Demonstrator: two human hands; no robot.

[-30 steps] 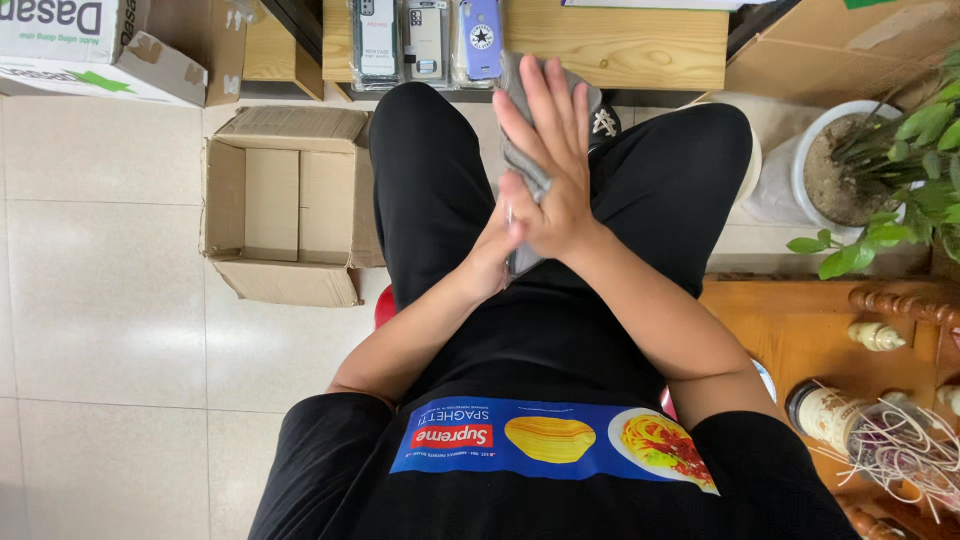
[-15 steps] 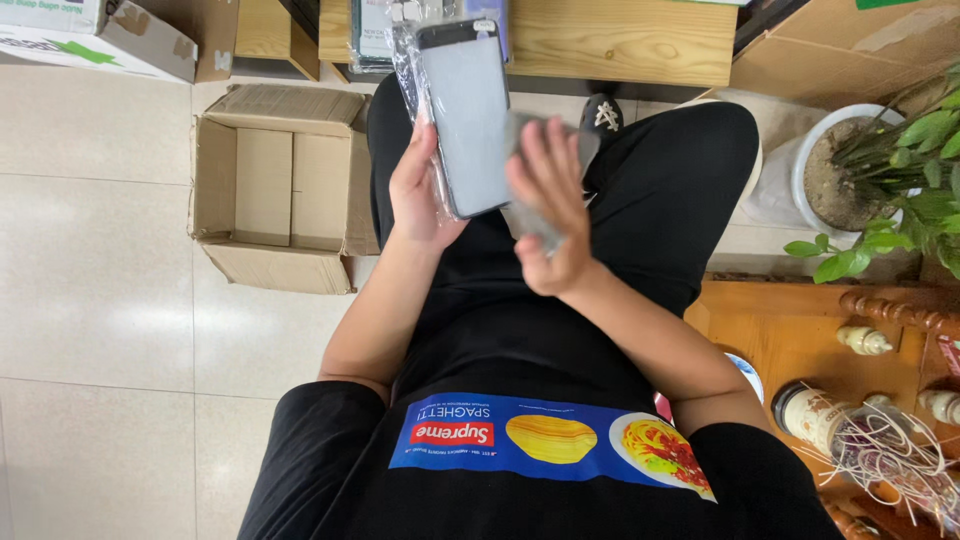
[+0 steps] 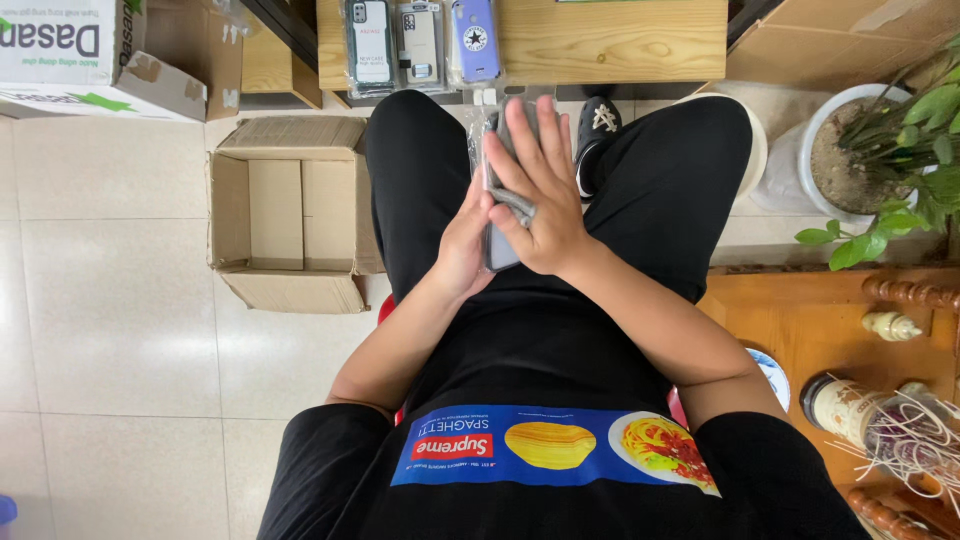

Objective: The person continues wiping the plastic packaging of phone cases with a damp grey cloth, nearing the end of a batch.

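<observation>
Over the person's lap, the left hand (image 3: 462, 245) grips a grey phone case in a clear plastic sleeve (image 3: 497, 215); the right hand (image 3: 540, 195) lies flat upon it, fingers spread. Three packaged cases (image 3: 420, 42) line the wooden worktop's (image 3: 610, 40) near edge.

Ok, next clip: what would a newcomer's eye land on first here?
Both hands meet over the lap at centre: the right hand lies flat over a grey phone case in a clear sleeve, which the left hand backs from behind. An open cardboard box stands on the floor tiles at left, and three packaged phone cases lie on the wooden table above.
</observation>
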